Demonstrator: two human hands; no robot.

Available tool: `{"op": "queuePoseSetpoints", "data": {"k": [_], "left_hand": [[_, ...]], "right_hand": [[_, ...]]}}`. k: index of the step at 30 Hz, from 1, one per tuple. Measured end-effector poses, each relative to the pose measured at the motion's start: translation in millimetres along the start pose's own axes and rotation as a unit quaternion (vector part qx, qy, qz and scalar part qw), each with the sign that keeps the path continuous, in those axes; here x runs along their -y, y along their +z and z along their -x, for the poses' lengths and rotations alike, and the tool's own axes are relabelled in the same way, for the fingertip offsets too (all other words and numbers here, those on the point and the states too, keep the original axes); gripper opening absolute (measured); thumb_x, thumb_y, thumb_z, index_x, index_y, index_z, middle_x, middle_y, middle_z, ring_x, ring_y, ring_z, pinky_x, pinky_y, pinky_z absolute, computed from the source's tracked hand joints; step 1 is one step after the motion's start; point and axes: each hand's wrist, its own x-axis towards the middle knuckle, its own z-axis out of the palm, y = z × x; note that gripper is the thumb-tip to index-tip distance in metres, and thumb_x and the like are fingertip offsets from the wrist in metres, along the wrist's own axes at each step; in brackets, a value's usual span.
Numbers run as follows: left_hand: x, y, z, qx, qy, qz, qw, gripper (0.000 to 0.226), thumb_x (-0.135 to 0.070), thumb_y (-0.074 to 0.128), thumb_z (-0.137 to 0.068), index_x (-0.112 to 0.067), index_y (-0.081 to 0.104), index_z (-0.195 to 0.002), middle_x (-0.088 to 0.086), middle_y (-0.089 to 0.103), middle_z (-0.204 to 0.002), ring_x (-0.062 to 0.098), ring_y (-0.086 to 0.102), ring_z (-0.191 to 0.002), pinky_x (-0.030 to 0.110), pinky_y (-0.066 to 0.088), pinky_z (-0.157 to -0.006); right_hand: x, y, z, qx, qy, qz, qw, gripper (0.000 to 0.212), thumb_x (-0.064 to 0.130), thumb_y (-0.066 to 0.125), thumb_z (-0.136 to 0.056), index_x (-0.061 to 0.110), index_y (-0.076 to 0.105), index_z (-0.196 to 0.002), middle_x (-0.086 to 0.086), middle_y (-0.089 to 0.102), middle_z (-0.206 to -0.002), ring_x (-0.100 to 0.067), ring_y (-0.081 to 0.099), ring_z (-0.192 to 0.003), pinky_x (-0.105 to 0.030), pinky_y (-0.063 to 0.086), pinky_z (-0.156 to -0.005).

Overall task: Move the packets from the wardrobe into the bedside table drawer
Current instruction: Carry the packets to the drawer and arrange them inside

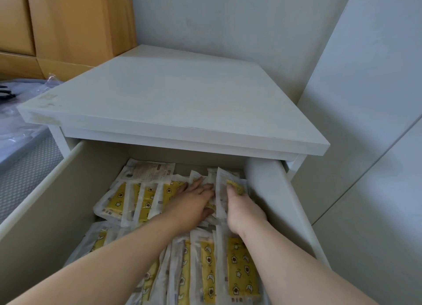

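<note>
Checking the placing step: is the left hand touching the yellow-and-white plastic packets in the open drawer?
Touching. The head view shows the left hand lying flat, fingers spread, on the yellow-and-white plastic packets.

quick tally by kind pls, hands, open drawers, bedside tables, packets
hands: 2, left hand flat on the packets, right hand gripping some
open drawer: 1
bedside table: 1
packets: overlapping heap, too many to count
total: 4, plus the packets
</note>
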Motion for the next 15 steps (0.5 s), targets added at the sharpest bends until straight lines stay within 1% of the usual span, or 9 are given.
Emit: {"op": "queuePoseSetpoints", "data": {"k": [3, 5, 7, 9, 11, 13, 15], "left_hand": [[2.1, -3.7, 1.0, -0.003, -0.020, 0.065, 0.998, 0.047, -0.035, 0.042, -0.098, -0.025, 0.032, -0.143, -0.005, 0.004, -0.160, 0.012, 0.003, -0.146, 0.032, 0.001, -0.117], [0.6, -4.6, 0.2, -0.007, -0.038, 0.074, 0.997, 0.051, -0.035, 0.044, -0.097, -0.024, 0.029, -0.145, -0.004, 0.004, -0.160, 0.014, 0.006, -0.146, 0.032, 0.003, -0.117], [-2.2, -3.5, -1.0, -0.005, -0.048, 0.055, 0.997, 0.062, -0.036, 0.046, -0.096, -0.023, 0.017, -0.149, -0.002, 0.006, -0.160, 0.015, 0.005, -0.147, 0.033, 0.003, -0.117], [-4.1, -2.7, -1.2, -0.009, -0.055, 0.068, 0.996, 0.069, -0.035, 0.049, -0.095, -0.024, 0.011, -0.151, 0.000, 0.010, -0.159, 0.016, 0.007, -0.146, 0.033, 0.004, -0.117], [-3.6, -3.8, -0.8, -0.027, -0.059, 0.119, 0.991, 0.067, -0.032, 0.053, -0.093, -0.026, 0.017, -0.149, 0.000, 0.020, -0.157, 0.017, 0.017, -0.144, 0.033, 0.012, -0.117], [2.2, -5.4, 0.1, -0.076, -0.068, 0.161, 0.982, 0.055, -0.028, 0.051, -0.095, -0.026, 0.030, -0.145, 0.000, 0.036, -0.149, 0.020, 0.034, -0.136, 0.034, 0.029, -0.113], [11.5, -10.6, 1.0, -0.151, -0.119, 0.171, 0.966, 0.041, -0.026, 0.047, -0.096, -0.026, 0.043, -0.137, 0.003, 0.052, -0.134, 0.022, 0.049, -0.121, 0.040, 0.041, -0.103]], "right_hand": [[0.2, -0.8, 1.8, -0.010, -0.002, 0.018, 1.000, 0.071, 0.000, 0.050, -0.089, 0.023, 0.018, -0.148, -0.013, 0.031, -0.147, -0.031, 0.043, -0.126, -0.040, 0.047, -0.093], [1.5, 0.7, 0.7, -0.016, -0.003, 0.046, 0.999, 0.062, 0.007, 0.053, -0.090, 0.016, 0.025, -0.145, -0.012, 0.028, -0.148, -0.032, 0.035, -0.132, -0.041, 0.044, -0.095], [2.5, 3.0, -1.9, -0.013, -0.020, 0.073, 0.997, 0.067, 0.011, 0.056, -0.090, 0.013, 0.022, -0.147, -0.011, 0.019, -0.153, -0.032, 0.026, -0.137, -0.041, 0.039, -0.101], [2.4, 4.9, -4.2, -0.005, -0.036, 0.069, 0.997, 0.076, 0.012, 0.057, -0.090, 0.018, 0.012, -0.150, -0.011, 0.017, -0.154, -0.033, 0.029, -0.136, -0.042, 0.039, -0.101], [1.5, 5.1, -6.0, -0.013, -0.048, 0.056, 0.997, 0.076, 0.011, 0.054, -0.091, 0.027, 0.010, -0.150, -0.013, 0.024, -0.151, -0.034, 0.037, -0.131, -0.042, 0.044, -0.095], [0.8, 4.6, -7.5, -0.030, -0.061, 0.059, 0.996, 0.065, 0.011, 0.050, -0.093, 0.030, 0.020, -0.147, -0.013, 0.032, -0.145, -0.034, 0.042, -0.126, -0.041, 0.047, -0.092], [0.3, 5.0, -8.8, -0.047, -0.064, 0.060, 0.995, 0.056, 0.010, 0.049, -0.093, 0.028, 0.030, -0.142, -0.012, 0.038, -0.141, -0.033, 0.045, -0.122, -0.039, 0.048, -0.088]]}}
